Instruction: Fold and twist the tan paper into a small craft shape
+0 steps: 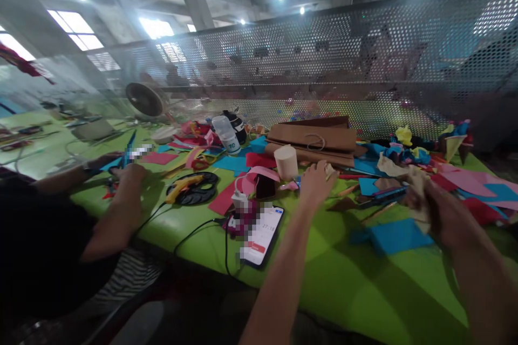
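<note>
Over the green table [343, 291], our right hand [445, 212] at the right grips a crumpled piece of tan paper [418, 188], just above and beyond a blue paper sheet [400, 237] on the near side. Our left hand [314, 187] reaches to the middle with fingers curled, a small cream scrap [330, 171] at the fingertips, though blur keeps us from telling whether it is pinched; a cream roll [286, 163] stands just left of that hand, folded brown paper [311, 144] lies on the far side, and a smartphone [265, 237] lies nearer, to the left of our forearm.
</note>
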A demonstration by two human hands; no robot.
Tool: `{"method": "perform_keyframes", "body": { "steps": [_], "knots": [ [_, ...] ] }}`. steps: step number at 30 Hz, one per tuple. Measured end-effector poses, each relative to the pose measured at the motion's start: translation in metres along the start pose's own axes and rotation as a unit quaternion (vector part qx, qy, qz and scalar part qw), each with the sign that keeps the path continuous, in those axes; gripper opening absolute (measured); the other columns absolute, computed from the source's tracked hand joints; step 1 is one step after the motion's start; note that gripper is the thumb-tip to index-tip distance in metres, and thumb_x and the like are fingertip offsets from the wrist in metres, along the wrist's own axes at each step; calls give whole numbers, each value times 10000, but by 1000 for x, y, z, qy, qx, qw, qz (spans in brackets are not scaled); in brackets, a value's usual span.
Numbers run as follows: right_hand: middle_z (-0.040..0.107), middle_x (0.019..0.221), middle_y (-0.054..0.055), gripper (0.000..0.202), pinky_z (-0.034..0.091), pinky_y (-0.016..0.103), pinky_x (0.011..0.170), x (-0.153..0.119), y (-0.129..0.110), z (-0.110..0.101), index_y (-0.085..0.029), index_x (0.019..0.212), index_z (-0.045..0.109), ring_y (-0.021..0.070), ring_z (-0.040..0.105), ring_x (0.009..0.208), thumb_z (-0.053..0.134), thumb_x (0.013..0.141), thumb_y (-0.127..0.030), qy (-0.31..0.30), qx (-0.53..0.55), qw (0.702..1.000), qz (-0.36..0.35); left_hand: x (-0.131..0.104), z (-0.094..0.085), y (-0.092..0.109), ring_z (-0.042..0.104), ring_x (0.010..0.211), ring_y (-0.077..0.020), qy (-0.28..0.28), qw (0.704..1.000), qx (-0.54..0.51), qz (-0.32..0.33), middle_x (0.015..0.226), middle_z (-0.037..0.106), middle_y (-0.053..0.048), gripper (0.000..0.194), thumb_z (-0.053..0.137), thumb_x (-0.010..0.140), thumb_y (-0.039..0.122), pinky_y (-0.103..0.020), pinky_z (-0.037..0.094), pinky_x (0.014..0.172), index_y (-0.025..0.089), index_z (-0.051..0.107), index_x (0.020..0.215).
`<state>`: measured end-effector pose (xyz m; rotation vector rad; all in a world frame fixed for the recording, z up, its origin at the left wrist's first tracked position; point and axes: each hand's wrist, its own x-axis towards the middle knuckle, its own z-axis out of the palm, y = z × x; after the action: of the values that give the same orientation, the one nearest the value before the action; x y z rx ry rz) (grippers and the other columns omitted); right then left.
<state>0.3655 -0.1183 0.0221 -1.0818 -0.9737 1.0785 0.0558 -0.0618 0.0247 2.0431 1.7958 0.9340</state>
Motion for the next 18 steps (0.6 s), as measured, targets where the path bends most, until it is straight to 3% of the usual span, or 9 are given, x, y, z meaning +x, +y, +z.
{"method": "perform_keyframes", "body": {
  "steps": [3,7,10,14,18],
  "knots": [
    [738,835,36,393,551,299,539,5,22,23,-246,1011,777,197,663,654,848,732,-514,-51,24,997,51,12,19,-2,426,1467,-409,19,995,93,-18,1525,527,-232,695,576,985,538,-596,302,1195,195,424,1570],
    [778,1149,20,493,609,295,768,8,42,26,-303,1090,774,225,726,989,915,630,-406,-34,36,998,45,9,25,-4,142,1618,-356,49,993,102,43,1710,322,-131,697,556,992,542,-589,68,1292,270,389,1611],
    [763,1238,8,513,586,293,858,8,50,28,-309,1159,763,218,701,1094,917,680,-410,-20,25,999,31,-6,29,14,278,1573,-324,28,997,19,71,1634,461,-123,641,539,1001,557,-545,142,1293,254,468,1561],
    [777,1170,8,547,556,324,913,1,55,43,-291,1152,752,229,695,1089,945,659,-427,-17,16,1000,5,-31,49,46,634,1200,-301,-106,975,-176,82,1242,740,-114,482,583,969,588,-434,481,1067,201,708,1227],
    [774,1127,9,575,537,314,908,-7,52,52,-297,1200,727,214,695,1033,943,678,-406,-31,24,999,-1,-40,69,54,676,1015,-255,-114,953,-277,48,1058,764,-75,257,724,885,408,-369,530,956,185,722,1013]
  ]
}}
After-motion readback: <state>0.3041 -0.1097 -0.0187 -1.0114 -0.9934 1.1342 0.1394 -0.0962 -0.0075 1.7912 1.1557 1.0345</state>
